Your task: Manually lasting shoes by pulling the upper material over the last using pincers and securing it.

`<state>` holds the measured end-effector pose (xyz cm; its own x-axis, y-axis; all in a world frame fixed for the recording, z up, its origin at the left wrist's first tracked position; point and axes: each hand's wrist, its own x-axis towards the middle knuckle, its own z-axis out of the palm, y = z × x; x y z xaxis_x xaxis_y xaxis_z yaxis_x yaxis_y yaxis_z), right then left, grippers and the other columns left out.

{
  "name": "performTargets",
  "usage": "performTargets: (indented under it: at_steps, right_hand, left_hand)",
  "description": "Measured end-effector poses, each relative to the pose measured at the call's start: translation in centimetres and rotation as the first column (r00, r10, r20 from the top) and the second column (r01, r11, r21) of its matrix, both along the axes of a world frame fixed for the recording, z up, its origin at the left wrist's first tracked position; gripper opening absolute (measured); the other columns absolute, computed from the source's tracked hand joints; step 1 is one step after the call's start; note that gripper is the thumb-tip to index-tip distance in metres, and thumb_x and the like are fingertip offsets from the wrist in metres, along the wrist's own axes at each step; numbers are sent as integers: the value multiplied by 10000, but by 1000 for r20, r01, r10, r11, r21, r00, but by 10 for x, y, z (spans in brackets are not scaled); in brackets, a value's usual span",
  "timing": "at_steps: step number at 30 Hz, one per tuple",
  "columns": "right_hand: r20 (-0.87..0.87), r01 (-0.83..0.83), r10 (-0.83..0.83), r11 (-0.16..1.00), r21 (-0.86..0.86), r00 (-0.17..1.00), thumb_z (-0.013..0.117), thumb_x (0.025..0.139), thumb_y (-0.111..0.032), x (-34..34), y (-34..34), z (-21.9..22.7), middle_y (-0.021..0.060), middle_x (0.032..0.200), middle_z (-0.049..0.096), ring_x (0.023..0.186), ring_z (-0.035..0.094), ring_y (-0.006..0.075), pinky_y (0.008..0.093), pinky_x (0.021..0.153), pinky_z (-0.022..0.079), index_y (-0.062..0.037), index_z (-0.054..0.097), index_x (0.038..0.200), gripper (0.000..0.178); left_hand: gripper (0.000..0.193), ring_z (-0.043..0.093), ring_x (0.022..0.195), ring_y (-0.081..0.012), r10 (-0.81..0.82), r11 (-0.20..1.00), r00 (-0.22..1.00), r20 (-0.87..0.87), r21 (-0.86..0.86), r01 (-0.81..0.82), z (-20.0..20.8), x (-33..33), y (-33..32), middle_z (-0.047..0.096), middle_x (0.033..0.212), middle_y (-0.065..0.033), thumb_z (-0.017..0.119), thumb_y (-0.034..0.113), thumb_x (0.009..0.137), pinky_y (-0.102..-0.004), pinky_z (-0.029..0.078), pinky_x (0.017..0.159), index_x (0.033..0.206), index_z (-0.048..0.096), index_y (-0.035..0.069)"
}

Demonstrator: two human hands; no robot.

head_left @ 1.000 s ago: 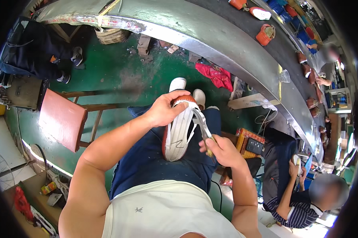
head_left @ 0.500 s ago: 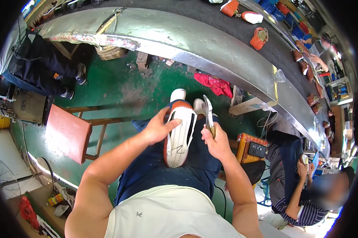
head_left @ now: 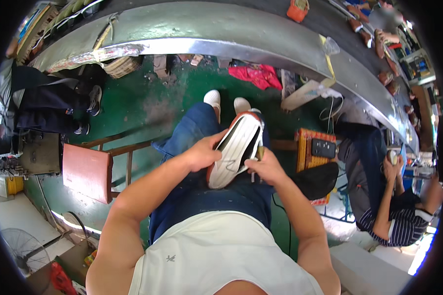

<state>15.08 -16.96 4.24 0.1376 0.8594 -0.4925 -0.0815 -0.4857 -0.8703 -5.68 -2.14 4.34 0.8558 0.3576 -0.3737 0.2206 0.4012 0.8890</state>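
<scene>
A shoe [head_left: 234, 156] in the making rests sole side up across my lap, tilted with its toe to the upper right. Its bottom is white, with dark gaps along both sides and reddish-brown leather at the toe and heel. My left hand [head_left: 205, 152] is closed on the shoe's left side, thumb on the white bottom. My right hand [head_left: 267, 168] keeps metal pincers [head_left: 261, 152] in its grip, mostly hidden behind the fingers and the shoe. Its thumb and fingers also touch the loose edge on the shoe's right side.
Ahead runs a long metal-edged bench [head_left: 182, 46] with an orange shoe [head_left: 297, 10] on it. A brown stool [head_left: 87, 172] stands left; a phone [head_left: 323, 148] lies on a woven seat at right. Co-workers sit on both sides, and red cloth [head_left: 257, 76] lies under the bench.
The shoe has tilted, its toe swinging right. My right hand has come down to the shoe's right edge, lowering the pincers beside it. My left hand has moved down the shoe's side.
</scene>
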Motion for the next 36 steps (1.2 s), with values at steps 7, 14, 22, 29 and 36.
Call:
performTargets:
  at_steps: [7, 14, 22, 29, 36]
  right_hand:
    - [385, -88, 196, 956, -280, 902, 604, 976, -203, 35, -63, 66, 176, 968, 706, 847, 717, 277, 386, 767, 557, 45, 579, 1202, 336]
    - [767, -526, 298, 849, 61, 569, 657, 911, -149, 28, -35, 71, 244, 964, 681, 951, 663, 450, 512, 837, 518, 33, 577, 1115, 286]
    - [775, -578, 469, 799, -168, 424, 674, 902, -195, 11, -27, 47, 219, 893, 682, 826, 676, 422, 504, 737, 541, 12, 580, 1040, 266]
    - [715, -513, 422, 852, -102, 557, 666, 921, -179, 17, -29, 49, 285, 1059, 640, 1011, 631, 457, 500, 877, 511, 17, 544, 1247, 399]
    - [839, -351, 327, 920, -176, 435, 636, 961, -188, 14, -42, 28, 227, 1045, 679, 906, 691, 402, 493, 808, 554, 40, 540, 1221, 359]
  left_hand:
    - [962, 397, 1441, -200, -81, 995, 996, -35, 63, 83, -16, 15, -26, 419, 1560, -145, 547, -74, 793, -315, 286, 1193, 1640, 109, 53]
    - [924, 316, 1486, -203, -146, 988, 989, -37, 50, 148, -28, 14, -36, 266, 1647, -163, 558, 64, 872, -312, 237, 1211, 1626, 29, -7]
    - [682, 480, 1374, -223, 341, 922, 903, -260, -94, -376, -51, 31, -43, 518, 1505, -132, 264, 507, 1111, -350, 360, 1155, 1528, 417, -10]
    - [563, 653, 1113, -449, 344, 798, 918, -197, 577, -176, -51, 31, -36, 689, 1147, -286, 326, 382, 1107, -442, 513, 967, 1329, 592, -62]
    - [446, 661, 1081, -443, 280, 696, 960, -2, 689, -201, -48, 25, -37, 596, 1347, -277, 421, 276, 1077, -456, 540, 950, 1464, 516, 75]
